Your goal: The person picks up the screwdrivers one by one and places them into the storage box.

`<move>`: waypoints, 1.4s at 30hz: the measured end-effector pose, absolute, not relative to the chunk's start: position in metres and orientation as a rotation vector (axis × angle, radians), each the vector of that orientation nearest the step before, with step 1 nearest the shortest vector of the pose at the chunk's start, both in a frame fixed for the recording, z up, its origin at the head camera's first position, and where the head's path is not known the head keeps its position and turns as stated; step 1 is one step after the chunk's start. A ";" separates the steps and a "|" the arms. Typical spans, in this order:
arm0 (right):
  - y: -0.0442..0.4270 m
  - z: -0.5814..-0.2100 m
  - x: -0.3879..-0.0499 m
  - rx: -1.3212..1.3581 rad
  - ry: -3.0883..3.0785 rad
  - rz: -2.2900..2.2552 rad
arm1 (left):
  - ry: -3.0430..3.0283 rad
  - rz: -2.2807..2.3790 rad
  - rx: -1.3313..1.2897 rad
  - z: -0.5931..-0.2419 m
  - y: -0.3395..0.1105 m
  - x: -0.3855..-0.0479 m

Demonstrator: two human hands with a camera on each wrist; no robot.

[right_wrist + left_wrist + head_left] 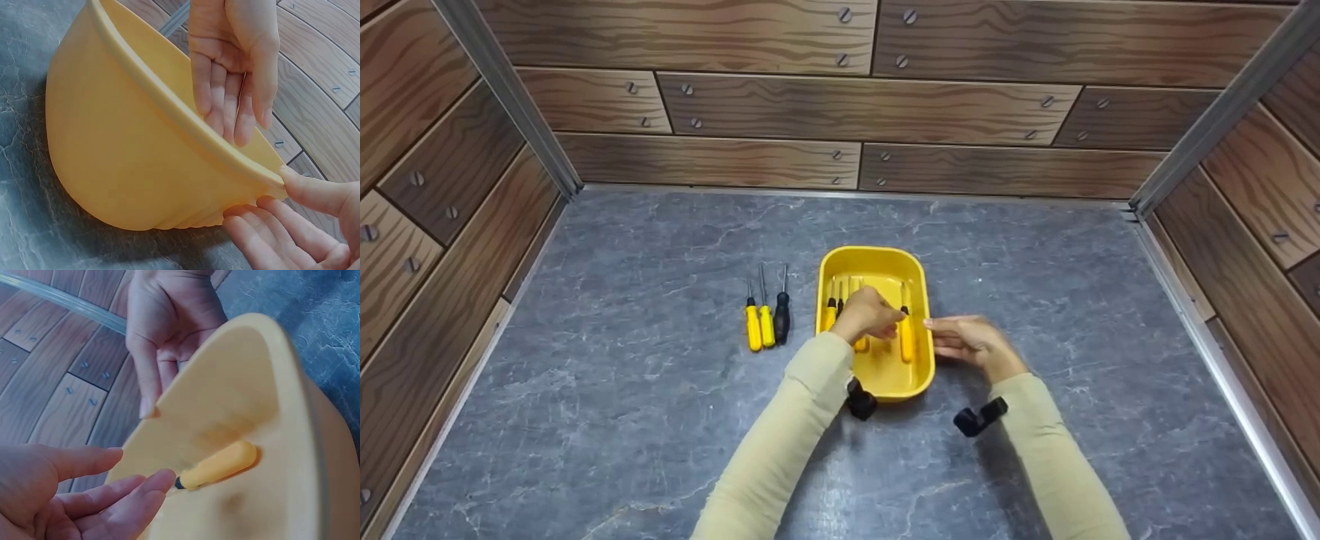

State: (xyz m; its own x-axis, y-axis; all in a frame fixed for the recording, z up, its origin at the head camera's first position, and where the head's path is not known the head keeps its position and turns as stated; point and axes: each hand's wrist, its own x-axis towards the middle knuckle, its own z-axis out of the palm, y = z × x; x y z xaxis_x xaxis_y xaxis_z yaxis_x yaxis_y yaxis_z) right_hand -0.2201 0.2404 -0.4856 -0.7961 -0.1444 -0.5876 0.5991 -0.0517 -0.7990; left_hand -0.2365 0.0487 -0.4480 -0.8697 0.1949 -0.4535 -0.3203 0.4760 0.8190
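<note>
A yellow plastic bin (894, 384) stands in the middle of the floor. Inside it, toward the right, lies a screwdriver (907, 343) with a yellow handle and black collar; several more lie at the left, partly covered by my left hand (873, 311). That hand hovers over the bin, fingers extended and nothing between them; in the left wrist view its fingertips (163, 481) are close to the right screwdriver's collar. At the bin's right side, my right hand (969, 341) holds the wall, thumb at the rim and fingers (253, 228) against the outside.
Left of the bin lie two yellow-handled screwdrivers (760, 328) and a black-handled one (782, 319), side by side, tips pointing away. Wood-patterned panels (780, 161) with metal edging enclose the grey marbled surface (660, 247) at the back and sides.
</note>
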 end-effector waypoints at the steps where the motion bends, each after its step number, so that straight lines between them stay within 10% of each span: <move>1: 0.240 -0.485 -0.220 0.484 1.729 -1.895 | 2.235 1.398 -0.096 -0.447 0.047 -0.236; 42: 0.238 -0.486 -0.221 0.560 1.758 -1.895 | 2.120 1.724 -0.001 -0.446 -0.006 -0.214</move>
State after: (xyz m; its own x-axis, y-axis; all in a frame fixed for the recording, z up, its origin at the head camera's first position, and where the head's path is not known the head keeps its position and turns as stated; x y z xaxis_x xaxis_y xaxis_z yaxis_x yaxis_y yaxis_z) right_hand -0.2208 0.2377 -0.4861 -0.7949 -0.0767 -0.6019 0.6060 -0.0492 -0.7940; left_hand -0.2138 -0.0063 -0.4456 -0.9176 0.2504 -0.3087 -0.2511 0.2369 0.9385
